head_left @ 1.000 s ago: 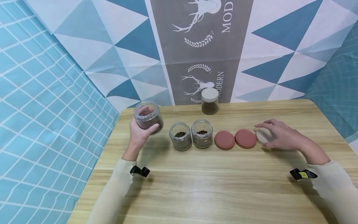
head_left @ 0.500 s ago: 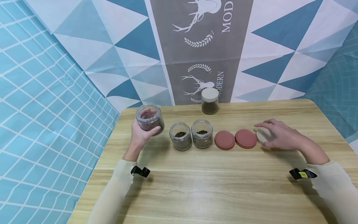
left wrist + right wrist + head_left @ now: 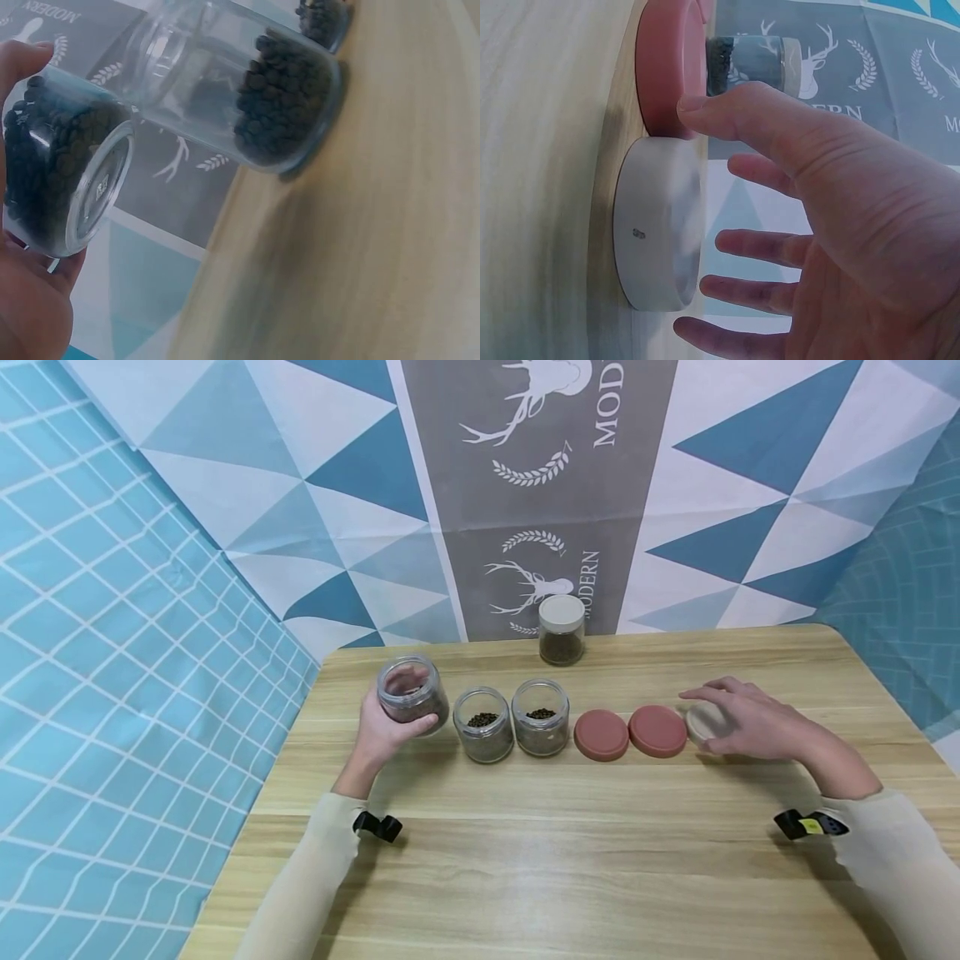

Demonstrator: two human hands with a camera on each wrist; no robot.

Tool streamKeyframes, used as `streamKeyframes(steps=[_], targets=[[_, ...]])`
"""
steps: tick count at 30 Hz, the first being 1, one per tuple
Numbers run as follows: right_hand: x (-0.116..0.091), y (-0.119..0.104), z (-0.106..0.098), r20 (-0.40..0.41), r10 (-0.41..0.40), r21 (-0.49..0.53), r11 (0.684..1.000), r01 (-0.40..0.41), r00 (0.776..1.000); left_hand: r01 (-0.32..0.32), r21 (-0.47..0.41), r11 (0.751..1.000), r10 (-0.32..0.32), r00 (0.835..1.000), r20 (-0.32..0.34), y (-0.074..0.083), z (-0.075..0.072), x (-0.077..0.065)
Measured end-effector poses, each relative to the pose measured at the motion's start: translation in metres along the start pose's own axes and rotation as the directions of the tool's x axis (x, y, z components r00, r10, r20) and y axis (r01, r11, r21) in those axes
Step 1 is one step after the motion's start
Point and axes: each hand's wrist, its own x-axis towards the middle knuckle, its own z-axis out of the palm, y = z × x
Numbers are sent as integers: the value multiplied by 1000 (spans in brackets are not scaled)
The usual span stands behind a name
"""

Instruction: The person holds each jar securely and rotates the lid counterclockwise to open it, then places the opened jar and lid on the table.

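My left hand [image 3: 381, 727] grips an uncapped glass jar [image 3: 420, 700], tilted and held above the table. In the left wrist view that jar [image 3: 56, 169] holds dark pellets, its base facing the camera. Just right of it stand two open jars side by side, a left one [image 3: 486, 745] and a right one [image 3: 542, 739], each part-filled with dark pellets. Over a white lid [image 3: 705, 725] hovers my right hand [image 3: 757, 722]; in the right wrist view its fingers are spread and apart from the white lid [image 3: 656, 225], holding nothing.
Two red lids, one [image 3: 602, 735] beside the jars and another [image 3: 657, 732] touching the white lid's side, lie on the wooden table [image 3: 570, 860]. A white-capped jar [image 3: 562, 631] of dark contents stands at the back edge, before a patterned wall cloth [image 3: 517, 502].
My left hand has lowered the jar and brought it right, closer to the two standing jars. The right hand stays over the white lid.
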Motion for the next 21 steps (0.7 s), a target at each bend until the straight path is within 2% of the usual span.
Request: streamKeyframes(steps=[5,13,21], targets=[[-1,1,1,-1,-10,5,1000,10,1000,28,20,999,-28,999,20,-7,1,-5],[1,1,-1,-1,0,4,1000,0,1000,34,36,999,-36,997,63,-13,4,-7],[2,0,2,0,-9,16,1000,9,1000,93,97,991,-104,988,110,-24,2,-11]])
